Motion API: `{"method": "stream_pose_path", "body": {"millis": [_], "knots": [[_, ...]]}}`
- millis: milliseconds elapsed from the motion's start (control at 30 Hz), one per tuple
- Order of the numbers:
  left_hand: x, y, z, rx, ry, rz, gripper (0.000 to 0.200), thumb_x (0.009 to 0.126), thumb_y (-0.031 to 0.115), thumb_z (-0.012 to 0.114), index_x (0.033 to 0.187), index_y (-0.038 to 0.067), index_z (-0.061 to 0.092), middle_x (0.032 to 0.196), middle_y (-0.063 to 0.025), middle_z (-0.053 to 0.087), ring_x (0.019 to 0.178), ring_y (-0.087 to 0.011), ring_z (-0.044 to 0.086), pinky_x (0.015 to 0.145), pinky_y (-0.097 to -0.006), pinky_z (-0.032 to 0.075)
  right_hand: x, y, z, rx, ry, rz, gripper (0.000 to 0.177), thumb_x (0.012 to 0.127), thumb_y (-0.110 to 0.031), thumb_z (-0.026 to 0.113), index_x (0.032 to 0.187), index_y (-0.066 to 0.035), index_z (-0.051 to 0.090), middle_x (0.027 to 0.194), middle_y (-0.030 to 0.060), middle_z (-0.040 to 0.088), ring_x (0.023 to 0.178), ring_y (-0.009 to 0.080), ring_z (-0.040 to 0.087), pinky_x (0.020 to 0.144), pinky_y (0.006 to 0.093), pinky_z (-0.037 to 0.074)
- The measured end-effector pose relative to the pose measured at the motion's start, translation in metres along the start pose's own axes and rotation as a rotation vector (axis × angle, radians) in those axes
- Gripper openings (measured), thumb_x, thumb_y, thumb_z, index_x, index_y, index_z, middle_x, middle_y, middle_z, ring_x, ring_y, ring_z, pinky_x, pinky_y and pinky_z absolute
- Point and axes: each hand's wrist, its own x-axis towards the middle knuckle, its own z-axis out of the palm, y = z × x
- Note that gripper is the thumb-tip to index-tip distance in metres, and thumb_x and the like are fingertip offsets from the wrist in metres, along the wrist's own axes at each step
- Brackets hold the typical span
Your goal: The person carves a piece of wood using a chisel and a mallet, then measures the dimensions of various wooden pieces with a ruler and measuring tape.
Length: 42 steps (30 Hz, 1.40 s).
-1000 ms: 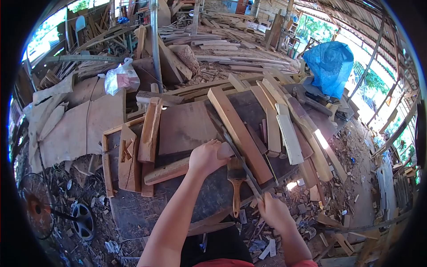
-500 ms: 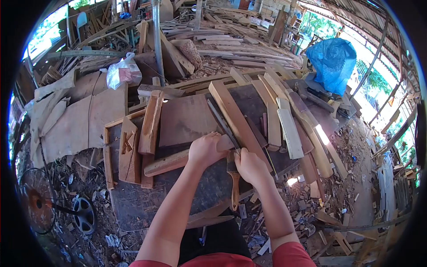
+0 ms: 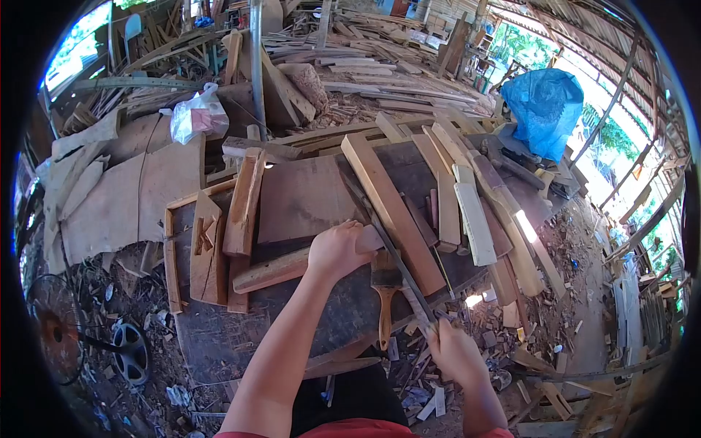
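Note:
Closed around a long wooden bar (image 3: 274, 270), my left hand (image 3: 334, 252) presses it against the dark bench top (image 3: 219, 343); the bar's end sticks out past the fingers. My right hand (image 3: 456, 354) is closed on the near end of a long, narrow, dark-bladed tool (image 3: 398, 259), hiding its grip. The blade slants away from me, right beside the bar's end and along a thick wooden beam (image 3: 391, 208). Below the bar's end lies a paintbrush (image 3: 385, 296) with a wooden handle, between my hands.
A wooden piece with a carved K (image 3: 208, 252) and a grooved block (image 3: 244, 201) lie at left. Several planks (image 3: 475, 219) lie at right. A blue plastic cover (image 3: 544, 109) and a plastic bag (image 3: 198, 117) sit farther back. Wood scraps (image 3: 504, 358) litter the ground.
My right hand has pulled the bladed tool back toward me and to the right, so more blade shows this side of the bar's end. My left hand stays on the bar.

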Motion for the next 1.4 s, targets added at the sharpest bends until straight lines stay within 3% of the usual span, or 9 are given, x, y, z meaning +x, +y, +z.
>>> {"method": "stream_pose_path", "body": {"millis": [300,500,667,800,933,1033,1233,1333,1400], "knots": [[0.000,0.005,-0.004,0.013,-0.002,-0.045,0.058,0.063,0.038,0.072,0.107,0.002,0.060,0.117,-0.0137,0.057,0.108,-0.0263,0.054,0.090,-0.0340,0.044,0.109,-0.059,0.001,0.009,0.136,-0.165,0.031,0.091,-0.030,0.039,0.094,-0.001,0.047,0.080,0.0240,0.061,0.080,0.0410,0.059,0.071,0.0500,0.046],[0.001,0.006,-0.007,-0.011,-0.046,-0.071,0.059,0.063,0.039,0.072,0.107,0.002,0.060,0.116,-0.0147,0.057,0.107,-0.0264,0.054,0.089,-0.0342,0.045,0.071,-0.034,0.006,0.022,0.113,-0.147,0.029,0.091,-0.029,0.040,0.093,-0.001,0.046,0.076,0.0246,0.061,0.076,0.0429,0.059,0.068,0.0514,0.046],[0.000,-0.004,0.005,0.008,0.043,0.000,0.057,0.064,0.040,0.072,0.106,0.003,0.060,0.118,-0.0155,0.056,0.105,-0.0268,0.056,0.088,-0.0343,0.046,0.003,0.003,0.013,-0.067,0.031,-0.040,0.029,0.090,-0.030,0.041,0.090,-0.001,0.045,0.075,0.0231,0.060,0.073,0.0426,0.059,0.065,0.0515,0.046],[0.000,-0.003,0.003,0.025,0.048,0.002,0.057,0.064,0.040,0.072,0.107,0.003,0.059,0.119,-0.0158,0.055,0.104,-0.0271,0.056,0.087,-0.0348,0.046,-0.004,-0.001,0.005,-0.088,0.040,-0.036,0.030,0.091,-0.030,0.041,0.088,0.000,0.046,0.074,0.0223,0.060,0.072,0.0416,0.059,0.064,0.0510,0.046],[0.001,-0.004,0.002,0.041,0.036,-0.040,0.057,0.064,0.040,0.072,0.106,0.003,0.059,0.117,-0.0159,0.056,0.103,-0.0268,0.056,0.086,-0.0353,0.046,0.004,-0.009,-0.007,-0.106,0.034,-0.042,0.030,0.091,-0.030,0.041,0.087,0.000,0.046,0.074,0.0224,0.060,0.072,0.0410,0.059,0.064,0.0508,0.046],[-0.001,-0.003,0.005,0.044,0.046,0.059,0.056,0.063,0.040,0.072,0.104,0.003,0.060,0.114,-0.0150,0.058,0.101,-0.0267,0.057,0.086,-0.0356,0.047,0.016,-0.013,-0.011,-0.102,0.030,-0.042,0.031,0.091,-0.030,0.040,0.087,0.000,0.047,0.074,0.0226,0.061,0.072,0.0408,0.059,0.065,0.0506,0.046],[-0.002,0.000,0.000,0.024,0.001,0.037,0.054,0.063,0.038,0.072,0.103,0.003,0.061,0.110,-0.0123,0.060,0.104,-0.0259,0.056,0.086,-0.0354,0.047,0.077,-0.045,-0.003,-0.005,0.103,-0.138,0.031,0.091,-0.030,0.039,0.092,-0.001,0.049,0.079,0.0239,0.061,0.078,0.0418,0.059,0.070,0.0499,0.046],[-0.002,-0.006,0.008,0.047,0.123,0.129,0.047,0.064,0.037,0.070,0.094,0.002,0.061,0.102,-0.0105,0.061,0.097,-0.0251,0.059,0.081,-0.0343,0.048,0.110,-0.062,-0.001,0.021,0.121,-0.146,0.033,0.092,-0.031,0.037,0.095,-0.001,0.050,0.085,0.0250,0.061,0.085,0.0414,0.058,0.075,0.0498,0.045],[-0.001,-0.005,0.009,0.050,0.072,0.072,0.054,0.062,0.036,0.072,0.103,0.003,0.061,0.110,-0.0128,0.060,0.107,-0.0246,0.055,0.087,-0.0350,0.046,0.119,-0.066,-0.001,0.028,0.136,-0.147,0.034,0.092,-0.032,0.036,0.095,-0.001,0.050,0.088,0.0256,0.060,0.088,0.0411,0.058,0.077,0.0498,0.045]]}}
